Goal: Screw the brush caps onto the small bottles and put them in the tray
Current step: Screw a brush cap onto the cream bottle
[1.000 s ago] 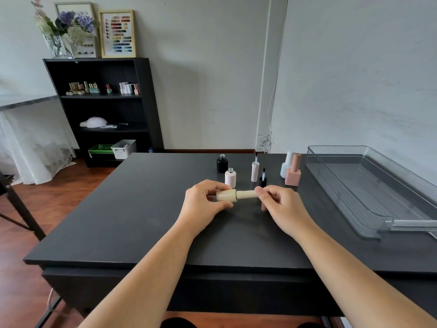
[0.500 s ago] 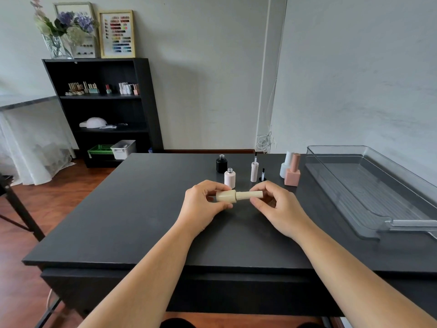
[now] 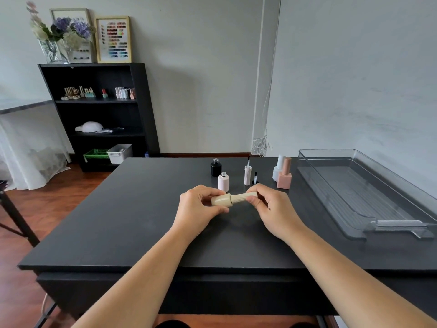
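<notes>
5 bottles (image 3: 221, 200) (image 3: 215, 168) (image 3: 223, 183) (image 3: 277, 171) (image 3: 284, 180); 2 loose brush caps (image 3: 247, 175) (image 3: 255, 179); 1 tray (image 3: 354, 190).

Both my arms show bare: the left forearm (image 3: 146, 268) at lower left of centre, the right forearm (image 3: 343, 268) at lower right, each uncovered from the frame's bottom edge to the wrist. My left hand (image 3: 198, 207) and right hand (image 3: 274, 209) are bare too, fingers (image 3: 254, 201) included. Dark patches (image 3: 172, 325) at the bottom edge may be clothing; I cannot tell.
</notes>
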### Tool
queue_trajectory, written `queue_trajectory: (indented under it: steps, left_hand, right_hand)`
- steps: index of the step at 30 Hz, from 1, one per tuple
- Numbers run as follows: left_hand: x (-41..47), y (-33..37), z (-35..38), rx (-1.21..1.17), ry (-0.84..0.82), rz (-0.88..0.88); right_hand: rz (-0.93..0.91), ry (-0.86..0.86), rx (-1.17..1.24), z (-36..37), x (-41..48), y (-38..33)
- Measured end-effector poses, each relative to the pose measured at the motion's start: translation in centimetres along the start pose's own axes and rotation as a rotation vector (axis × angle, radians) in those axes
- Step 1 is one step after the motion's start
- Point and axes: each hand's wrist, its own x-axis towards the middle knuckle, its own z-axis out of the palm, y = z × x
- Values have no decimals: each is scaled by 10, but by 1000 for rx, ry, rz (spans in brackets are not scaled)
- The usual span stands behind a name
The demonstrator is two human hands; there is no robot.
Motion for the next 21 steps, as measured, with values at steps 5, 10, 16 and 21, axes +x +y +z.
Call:
queue_trajectory:
  steps: [5, 10, 16, 21]
  left_hand:
    - [-3, 10, 6, -75, 44, 12]
    - [1, 18, 14, -40, -17, 31]
    - [13, 10, 9, 56, 128, -31]
    - [31, -1, 16, 104, 63, -223]
  right_hand:
    - [110, 11, 135, -11, 2, 0]
    - [134, 11, 205, -33, 10, -4]
    - [78, 56, -17, -101, 36, -6]
    - [147, 74, -217, -125, 50, 6]
